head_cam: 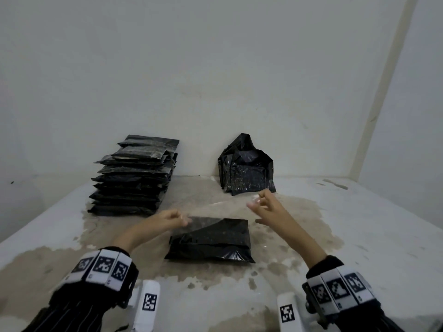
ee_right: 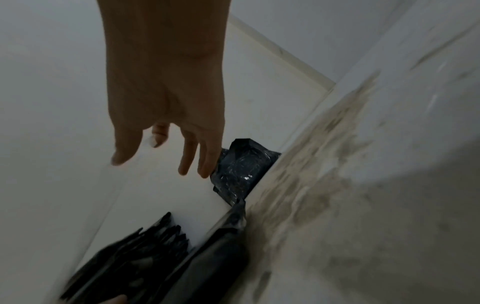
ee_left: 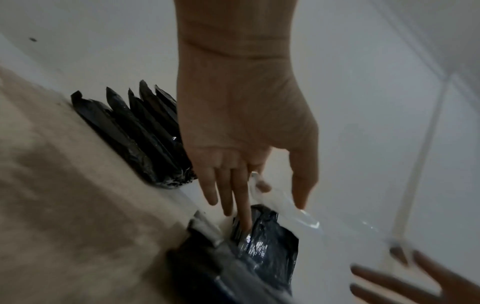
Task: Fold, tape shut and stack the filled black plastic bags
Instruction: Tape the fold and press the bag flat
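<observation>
A folded, filled black bag (head_cam: 211,240) lies flat on the table in front of me. A strip of clear tape (head_cam: 215,209) is stretched just above its far edge. My left hand (head_cam: 182,218) pinches the tape's left end, and in the left wrist view the clear tape (ee_left: 293,211) runs out from under the thumb. My right hand (head_cam: 259,200) pinches the right end between thumb and forefinger, its other fingers spread. A stack of flat black bags (head_cam: 134,178) stands at the back left.
A bundle of loose-topped black bags (head_cam: 247,168) leans against the back wall at centre right. The worn table (head_cam: 359,236) meets white walls at the back and right. Both wrists wear marker bands.
</observation>
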